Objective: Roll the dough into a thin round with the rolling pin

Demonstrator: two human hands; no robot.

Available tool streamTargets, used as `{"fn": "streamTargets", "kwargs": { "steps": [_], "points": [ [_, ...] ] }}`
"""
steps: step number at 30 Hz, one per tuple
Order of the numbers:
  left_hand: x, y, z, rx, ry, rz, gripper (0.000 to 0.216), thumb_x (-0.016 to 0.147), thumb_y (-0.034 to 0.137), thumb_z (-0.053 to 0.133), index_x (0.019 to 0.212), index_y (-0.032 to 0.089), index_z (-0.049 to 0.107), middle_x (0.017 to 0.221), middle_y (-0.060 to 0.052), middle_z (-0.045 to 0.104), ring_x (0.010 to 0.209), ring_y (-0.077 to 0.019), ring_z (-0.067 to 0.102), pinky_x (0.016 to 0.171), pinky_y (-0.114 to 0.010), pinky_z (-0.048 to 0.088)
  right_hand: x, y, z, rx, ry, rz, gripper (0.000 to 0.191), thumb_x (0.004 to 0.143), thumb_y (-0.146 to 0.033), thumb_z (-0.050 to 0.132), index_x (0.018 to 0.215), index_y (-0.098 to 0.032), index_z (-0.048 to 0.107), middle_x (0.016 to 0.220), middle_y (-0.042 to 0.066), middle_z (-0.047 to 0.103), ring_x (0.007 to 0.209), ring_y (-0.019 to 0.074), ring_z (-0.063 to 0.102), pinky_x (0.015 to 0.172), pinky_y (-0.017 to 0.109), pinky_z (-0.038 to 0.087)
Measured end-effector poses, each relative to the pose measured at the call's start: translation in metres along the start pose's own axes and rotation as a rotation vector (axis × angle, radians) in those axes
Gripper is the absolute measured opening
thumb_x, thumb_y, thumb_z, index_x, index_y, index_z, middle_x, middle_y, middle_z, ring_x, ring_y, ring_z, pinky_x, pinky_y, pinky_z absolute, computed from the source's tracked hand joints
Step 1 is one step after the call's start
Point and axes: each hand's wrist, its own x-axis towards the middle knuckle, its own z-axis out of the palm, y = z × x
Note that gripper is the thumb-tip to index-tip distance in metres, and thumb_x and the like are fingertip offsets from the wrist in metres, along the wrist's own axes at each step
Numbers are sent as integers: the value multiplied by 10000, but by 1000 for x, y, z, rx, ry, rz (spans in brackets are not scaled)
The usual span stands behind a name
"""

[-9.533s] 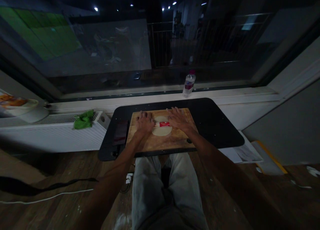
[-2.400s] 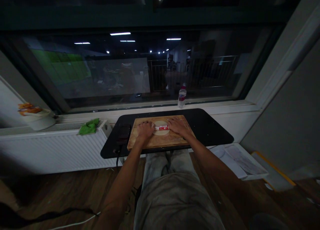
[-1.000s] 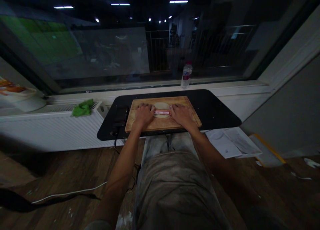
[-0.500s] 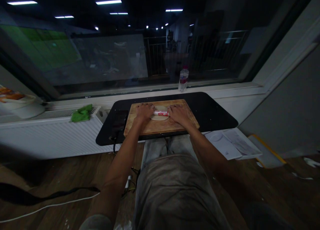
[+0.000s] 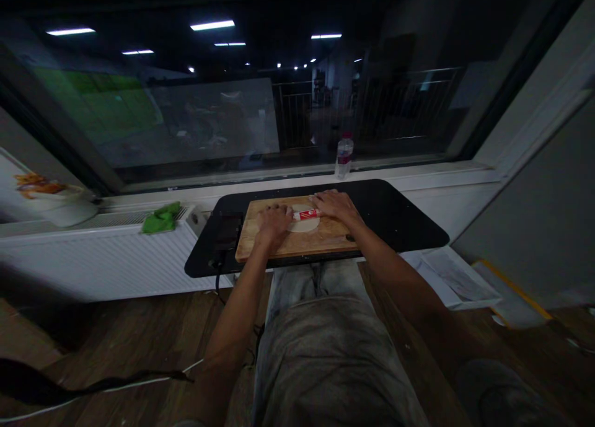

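A flat, pale round of dough [image 5: 304, 226] lies on a wooden cutting board [image 5: 320, 245]. Across the dough's far half rests a rolling pin [image 5: 307, 215] with a red-and-white label round its middle. My left hand [image 5: 275, 219] is closed over its left end, and my right hand [image 5: 332, 202] over its right end. Both pin ends are hidden under the fingers. The pin is slightly slanted, its right end farther from me.
The board sits on a black tabletop [image 5: 395, 222] by a window. A dark box with a cable [image 5: 229, 232] stands left of the board. A water bottle [image 5: 344, 156] is on the sill; a green cloth [image 5: 161, 218] lies on the radiator [image 5: 121, 259]. A white tray [image 5: 458, 278] is low at right.
Both hands and the pin have shifted toward the dough's far side, the right hand more, so the pin has turned from nearly level to slanted. The camera view has also moved a little.
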Motion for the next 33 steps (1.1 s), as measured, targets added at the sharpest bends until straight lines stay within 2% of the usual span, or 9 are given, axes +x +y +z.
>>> {"fn": "streamTargets", "kwargs": {
  "steps": [6, 9, 12, 16, 24, 29, 33],
  "points": [
    [-15, 9, 9, -64, 78, -129, 626, 1195, 511, 259, 1423, 221, 765, 1489, -195, 735, 1355, -414, 675, 1091, -566, 537, -1, 5, 10, 5, -13, -64, 526, 1227, -429, 356, 1527, -199, 721, 1585, 122, 719, 1419, 265, 637, 1205, 365, 416],
    [-19, 12, 12, -91, 100, -139, 633, 1195, 522, 265, 1395, 223, 786, 1480, -186, 746, 1341, -413, 685, 1092, -571, 535, -12, 5, 13, -9, 0, -91, 513, 1221, -367, 356, 1506, -182, 741, 1570, 128, 730, 1442, 277, 637, 1202, 342, 420],
    [-22, 13, 12, -97, 116, -132, 618, 1194, 520, 288, 1386, 217, 791, 1448, -183, 761, 1323, -405, 694, 1090, -552, 530, -27, 3, 14, -64, 25, -123, 530, 1217, -324, 320, 1499, -184, 746, 1575, 136, 724, 1465, 311, 637, 1203, 382, 439],
    [-28, 13, 14, -77, 168, -96, 601, 1201, 503, 304, 1345, 206, 807, 1376, -169, 795, 1288, -369, 713, 1115, -508, 507, -52, -3, 15, -75, 91, -19, 601, 1226, -380, 272, 1382, -149, 804, 1520, 179, 750, 1456, 335, 656, 1193, 408, 469],
    [-40, 7, 21, -102, 252, -22, 589, 1216, 481, 320, 1244, 195, 834, 1307, -151, 831, 1272, -324, 724, 1187, -473, 451, -92, -20, 12, -73, 162, 67, 574, 1227, -406, 285, 1418, -159, 766, 1460, 174, 778, 1350, 302, 727, 1118, 359, 525],
    [-39, 4, 27, -125, 302, 2, 545, 1208, 477, 373, 1214, 198, 842, 1290, -154, 835, 1263, -317, 725, 1206, -472, 445, -106, -26, 17, -74, 223, 126, 586, 1228, -461, 281, 1433, -167, 745, 1463, 178, 769, 1343, 310, 724, 1110, 372, 539],
    [-37, 1, 33, -128, 327, 32, 552, 1214, 452, 335, 1252, 204, 826, 1335, -146, 824, 1330, -318, 696, 1231, -484, 434, -108, -28, 16, -55, 203, 135, 585, 1229, -460, 278, 1450, -171, 735, 1474, 184, 760, 1343, 312, 722, 1131, 389, 529]
  ]
}}
